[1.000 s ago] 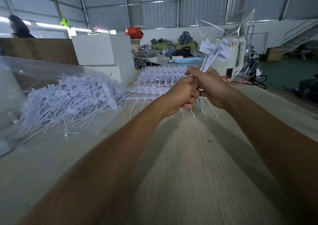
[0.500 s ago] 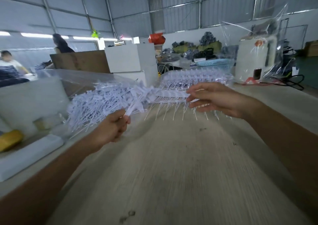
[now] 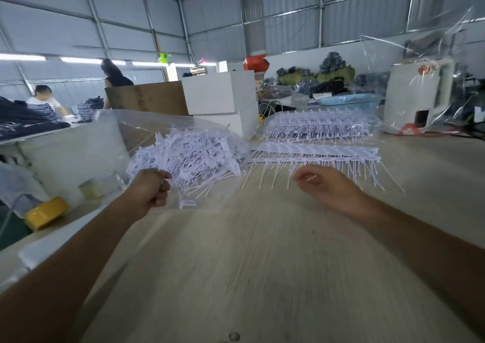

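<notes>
White tag ties (image 3: 189, 156), tangled loose heap

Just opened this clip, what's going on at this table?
A person is working with white plastic tag ties at a wooden table. The left hand, fingers curled, is at the edge of the loose pile of ties on a clear bag; whether it grips any is unclear. The right hand, relaxed and empty, hovers by the strips of ties.

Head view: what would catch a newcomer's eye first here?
The heap of loose white ties in a clear bag, left of centre, with the left hand at its near edge, fingers curled. To its right, rows of joined ties lie on the table, the right hand open before them.
</notes>
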The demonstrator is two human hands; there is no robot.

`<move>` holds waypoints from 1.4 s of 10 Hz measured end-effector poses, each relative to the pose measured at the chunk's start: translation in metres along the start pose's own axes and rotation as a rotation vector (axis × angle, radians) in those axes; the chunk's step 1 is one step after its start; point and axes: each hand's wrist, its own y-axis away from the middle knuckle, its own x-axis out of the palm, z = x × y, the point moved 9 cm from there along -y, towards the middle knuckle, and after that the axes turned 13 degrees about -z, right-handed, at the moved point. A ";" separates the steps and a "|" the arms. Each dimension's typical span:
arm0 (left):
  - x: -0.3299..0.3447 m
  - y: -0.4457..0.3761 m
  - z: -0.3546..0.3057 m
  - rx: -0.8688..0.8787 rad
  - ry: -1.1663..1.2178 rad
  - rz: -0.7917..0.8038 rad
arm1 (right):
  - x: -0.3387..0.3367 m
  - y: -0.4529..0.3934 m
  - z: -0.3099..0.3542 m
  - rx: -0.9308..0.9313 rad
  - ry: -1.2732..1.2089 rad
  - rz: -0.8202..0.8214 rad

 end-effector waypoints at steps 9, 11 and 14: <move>-0.017 -0.094 -0.064 0.479 -0.900 -0.537 | 0.039 0.009 -0.005 -0.349 0.413 0.132; 0.001 -0.075 -0.065 0.566 -1.168 -0.459 | 0.038 0.009 -0.004 -0.343 0.429 0.143; 0.092 0.038 -0.089 0.977 -1.441 -0.256 | 0.030 0.015 0.004 -0.329 0.470 0.112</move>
